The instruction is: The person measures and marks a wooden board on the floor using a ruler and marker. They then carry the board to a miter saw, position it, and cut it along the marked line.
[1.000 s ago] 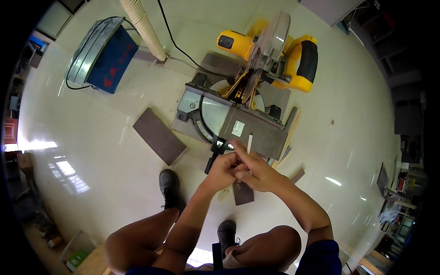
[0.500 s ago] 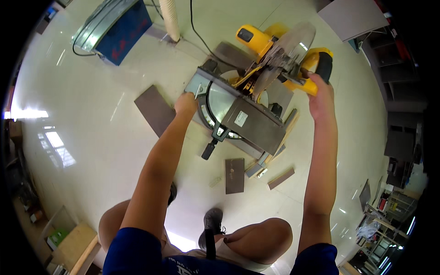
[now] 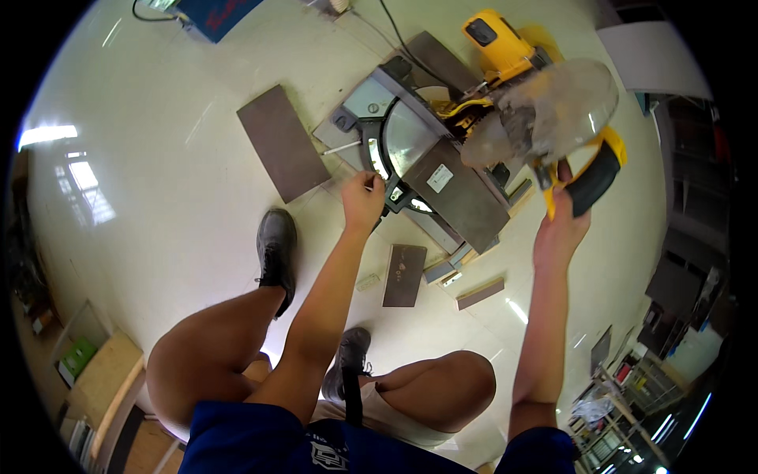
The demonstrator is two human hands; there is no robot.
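A yellow and black miter saw (image 3: 505, 49) stands on the floor in front of me, its head raised and its clear round blade guard (image 3: 564, 107) hanging over the right side. My right hand (image 3: 562, 229) is wrapped round the saw's D-shaped handle. My left hand (image 3: 363, 204) is closed at the front of the saw's curved angle scale (image 3: 374, 154). Whatever its fingers hold is too small to make out. A brown board (image 3: 456, 193) with a white label lies across the right part of the saw table, its near end jutting out.
Left of the saw lies a larger brown board (image 3: 284, 142). Smaller offcuts, a brown block (image 3: 404, 275) and a narrow strip (image 3: 480, 294), rest on the floor nearer me. A black cord (image 3: 407, 43) runs behind the saw. My shoe (image 3: 276, 245) is close by.
My left hand has moved from the saw table's left end to the front of the scale. My right hand stays on the handle. The whole view has shifted, and my left shoe now shows fully.
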